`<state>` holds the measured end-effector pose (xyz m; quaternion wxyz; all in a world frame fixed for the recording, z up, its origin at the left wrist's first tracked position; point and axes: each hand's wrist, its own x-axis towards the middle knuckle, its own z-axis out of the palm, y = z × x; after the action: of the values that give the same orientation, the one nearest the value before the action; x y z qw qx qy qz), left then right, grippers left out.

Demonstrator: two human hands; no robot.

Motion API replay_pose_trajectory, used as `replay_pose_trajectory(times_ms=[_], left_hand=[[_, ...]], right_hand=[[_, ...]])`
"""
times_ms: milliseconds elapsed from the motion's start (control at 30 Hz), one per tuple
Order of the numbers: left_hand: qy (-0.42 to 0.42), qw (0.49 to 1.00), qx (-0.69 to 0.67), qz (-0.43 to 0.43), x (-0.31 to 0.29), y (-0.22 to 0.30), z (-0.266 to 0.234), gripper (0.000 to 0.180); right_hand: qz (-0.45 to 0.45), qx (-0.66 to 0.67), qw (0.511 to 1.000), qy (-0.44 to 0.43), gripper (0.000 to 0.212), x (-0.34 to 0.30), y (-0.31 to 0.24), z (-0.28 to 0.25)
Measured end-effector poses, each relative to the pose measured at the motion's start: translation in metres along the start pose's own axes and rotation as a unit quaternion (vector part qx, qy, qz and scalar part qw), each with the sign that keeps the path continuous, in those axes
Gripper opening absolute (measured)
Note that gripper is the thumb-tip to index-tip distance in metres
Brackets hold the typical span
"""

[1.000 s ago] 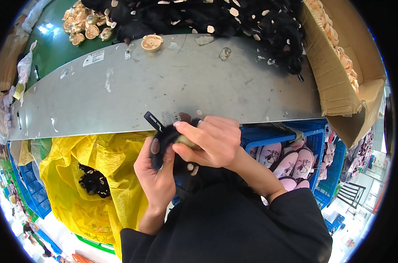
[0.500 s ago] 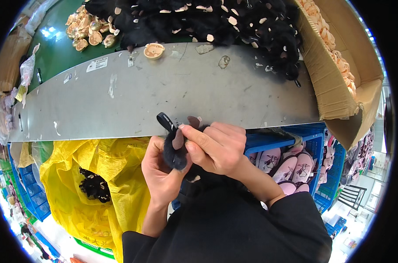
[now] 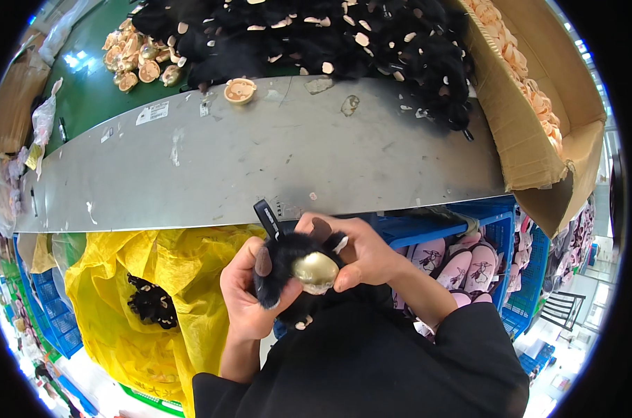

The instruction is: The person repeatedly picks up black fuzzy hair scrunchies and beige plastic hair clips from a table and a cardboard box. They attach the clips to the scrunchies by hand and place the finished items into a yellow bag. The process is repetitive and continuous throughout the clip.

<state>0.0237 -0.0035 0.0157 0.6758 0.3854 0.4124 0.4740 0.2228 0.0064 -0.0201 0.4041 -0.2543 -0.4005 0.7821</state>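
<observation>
A small black plush toy (image 3: 288, 252) with brown ears is held between my two hands, just off the near edge of the table. From its top sticks up a black ribbon loop (image 3: 266, 218). A shiny gold rounded piece (image 3: 315, 271) shows on the side facing me. My left hand (image 3: 250, 301) is closed around the toy's left side, its thumb by the gold piece. Closed on the right side is my right hand (image 3: 369, 252), thumb at the gold piece's lower right; some of its fingers are hidden behind the toy.
A metal sheet (image 3: 246, 160) covers the table's near part. Black plush toys (image 3: 295, 42) are heaped beyond it, beside peach-and-gold pieces (image 3: 131, 59); one round piece (image 3: 240, 90) lies apart. A cardboard box (image 3: 521, 132) stands right, a yellow bag (image 3: 197, 279) left, slippers (image 3: 459, 272) below right.
The plush toy has been turned, so the gold piece now shows. My right hand has gone from pinching near the ribbon loop to gripping the toy's right side.
</observation>
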Motion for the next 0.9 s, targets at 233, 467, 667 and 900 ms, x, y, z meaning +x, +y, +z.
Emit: replay_pose_trajectory(times_ms=[233,467,667,900], left_hand=[[-0.03,0.999,0.015,0.008,0.001,-0.001,-0.002,0.022],[-0.062,0.998,0.005,0.0,0.005,-0.003,0.006,0.017],[-0.125,0.992,0.0,0.012,0.004,-0.006,-0.003,0.014],[-0.105,0.994,0.034,0.005,-0.002,-0.002,-0.001,0.013]], right_hand=[[0.09,0.078,0.993,0.023,0.085,-0.004,0.0,0.005],[0.082,0.077,0.994,0.013,0.087,-0.009,0.003,-0.001],[0.1,0.058,0.993,-0.016,0.097,-0.014,0.003,0.0],[0.129,0.028,0.991,0.0,0.094,-0.018,-0.002,0.001]])
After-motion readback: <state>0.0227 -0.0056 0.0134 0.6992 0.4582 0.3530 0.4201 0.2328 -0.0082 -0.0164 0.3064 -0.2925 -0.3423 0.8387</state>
